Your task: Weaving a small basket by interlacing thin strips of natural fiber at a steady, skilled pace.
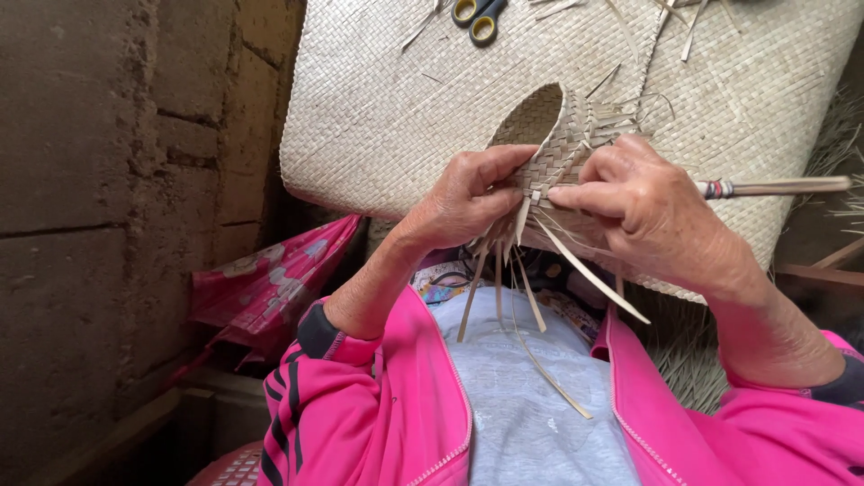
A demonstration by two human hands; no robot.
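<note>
- i see my left hand (468,200) just left of frame centre, fingers curled and gripping the small woven basket (560,135) from its 9 o'clock side, thumb pressed on the weave.
- my right hand (641,209) sits at the basket's 4 o'clock, closed in a pinch: forefinger and thumb nip a strip at the basket's lower edge, and the same hand holds a thin stick tool (776,187) that pokes out toward 3 o'clock.
- the basket is held up between both hands, a little above centre, its open mouth tilted toward 11 o'clock; it is half woven.
- loose palm strips (589,270) hang from its underside toward 6 and 5 o'clock, over my grey shirt.
- behind it, a large woven mat (378,108) fills the top of the view from 11 to 2 o'clock.
- scissors with yellow handles (477,18) lie on the mat at 12 o'clock, well apart from my hands.
- a rough block wall (108,180) stands at 9 o'clock, with pink flowered cloth (261,288) below it at 8 o'clock.
- my pink jacket sleeves (360,414) frame the bottom.
</note>
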